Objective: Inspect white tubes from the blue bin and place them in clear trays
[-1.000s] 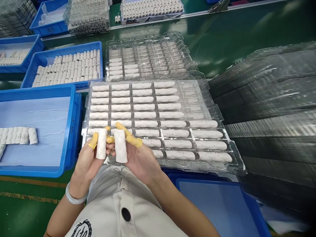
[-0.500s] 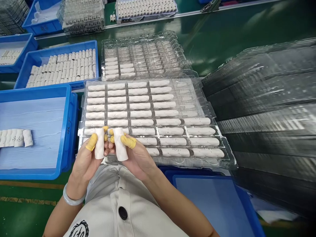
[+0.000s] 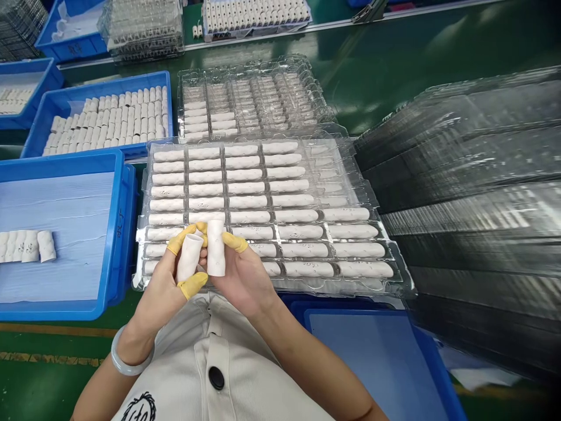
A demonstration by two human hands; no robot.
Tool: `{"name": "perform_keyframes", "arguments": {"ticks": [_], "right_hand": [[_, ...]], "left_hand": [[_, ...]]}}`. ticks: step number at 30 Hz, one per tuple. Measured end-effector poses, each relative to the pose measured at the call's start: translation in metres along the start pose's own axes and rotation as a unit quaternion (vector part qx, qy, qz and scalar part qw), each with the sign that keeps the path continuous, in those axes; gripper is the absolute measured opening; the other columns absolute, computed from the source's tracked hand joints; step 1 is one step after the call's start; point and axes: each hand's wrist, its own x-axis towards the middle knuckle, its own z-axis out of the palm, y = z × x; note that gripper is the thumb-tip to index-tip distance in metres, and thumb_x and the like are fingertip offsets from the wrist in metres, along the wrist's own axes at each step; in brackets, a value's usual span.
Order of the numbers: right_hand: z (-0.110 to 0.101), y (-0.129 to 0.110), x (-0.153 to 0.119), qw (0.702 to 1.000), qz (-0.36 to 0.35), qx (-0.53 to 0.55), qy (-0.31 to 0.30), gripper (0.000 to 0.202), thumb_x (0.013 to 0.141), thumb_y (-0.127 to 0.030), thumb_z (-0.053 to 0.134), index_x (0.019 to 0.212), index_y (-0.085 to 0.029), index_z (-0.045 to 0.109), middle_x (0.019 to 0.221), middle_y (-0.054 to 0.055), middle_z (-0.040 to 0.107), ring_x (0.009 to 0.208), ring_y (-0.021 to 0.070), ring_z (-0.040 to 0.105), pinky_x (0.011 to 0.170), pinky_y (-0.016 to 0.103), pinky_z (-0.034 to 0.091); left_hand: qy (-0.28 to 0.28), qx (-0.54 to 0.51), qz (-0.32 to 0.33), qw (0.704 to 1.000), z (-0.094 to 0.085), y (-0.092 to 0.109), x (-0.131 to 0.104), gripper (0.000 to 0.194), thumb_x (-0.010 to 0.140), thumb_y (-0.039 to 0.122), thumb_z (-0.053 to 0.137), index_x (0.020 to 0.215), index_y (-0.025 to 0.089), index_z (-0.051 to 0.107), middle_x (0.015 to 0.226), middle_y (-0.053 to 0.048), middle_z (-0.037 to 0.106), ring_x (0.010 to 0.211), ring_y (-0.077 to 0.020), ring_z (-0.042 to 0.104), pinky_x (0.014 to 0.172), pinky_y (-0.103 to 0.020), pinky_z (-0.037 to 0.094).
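Yellow finger cots cover some fingertips on both hands. My left hand (image 3: 164, 286) is closed round a white hollow tube (image 3: 189, 257), tilted so its open upper end shows. Beside it, my right hand (image 3: 245, 280) grips a second white tube (image 3: 216, 248), held nearly upright between thumb and fingers. The two tubes are close together, above the near left corner of a clear plastic tray (image 3: 316, 234). Rows of similar white pieces (image 3: 309, 268) lie in the tray's compartments, some with small dark markings. Part of the tray's near left is hidden behind my hands.
At left, a blue bin (image 3: 117, 234) lined with paper holds a short row of white tubes (image 3: 30, 245). Another blue bin (image 3: 168, 105) behind it is filled with tubes. More clear trays (image 3: 258, 96) stand behind. Tall stacked trays (image 3: 482, 204) rise at right, above a blue bin (image 3: 372, 351).
My left hand has turned its tube, tilting the open end into view, and its thumb has moved down. The right hand's tube has become more upright, and the hands are closer together.
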Motion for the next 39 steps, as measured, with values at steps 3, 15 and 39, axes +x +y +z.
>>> {"name": "perform_keyframes", "arguments": {"ticks": [3, 15, 39], "right_hand": [[-0.002, -0.001, -0.001, 1.0, -0.008, -0.021, -0.019, 0.025, 0.079, -0.024, 0.063, 0.1, -0.01, 0.066, 0.079, 0.004, 0.064, 0.068, 0.012, 0.057, 0.067, 0.025, 0.051], [0.0, 0.002, -0.01, 0.99, -0.035, -0.131, -0.029, 0.051, 0.081, -0.051, 0.071, 0.116, -0.017, 0.057, 0.08, 0.004, 0.067, 0.067, 0.0154, 0.062, 0.067, 0.031, 0.053], [-0.002, 0.0, -0.009, 0.994, -0.008, -0.099, -0.043, 0.031, 0.084, -0.032, 0.061, 0.11, -0.014, 0.062, 0.086, 0.007, 0.067, 0.072, 0.0184, 0.061, 0.074, 0.038, 0.054]], "left_hand": [[-0.016, 0.003, 0.023, 1.0, 0.0, 0.0, 0.001, 0.046, 0.081, 0.027, 0.075, 0.126, 0.023, 0.063, 0.102, -0.004, 0.064, 0.077, -0.0118, 0.058, 0.067, -0.021, 0.049], [-0.011, -0.183, -0.055, 0.982, -0.001, 0.004, 0.011, 0.037, 0.1, 0.034, 0.045, 0.105, 0.009, 0.071, 0.077, -0.009, 0.063, 0.067, -0.0137, 0.056, 0.063, -0.025, 0.048], [0.077, -0.193, -0.081, 0.975, 0.002, 0.008, 0.013, 0.037, 0.1, 0.026, 0.044, 0.088, 0.005, 0.073, 0.074, -0.011, 0.065, 0.059, -0.0119, 0.059, 0.052, -0.02, 0.049]]}}
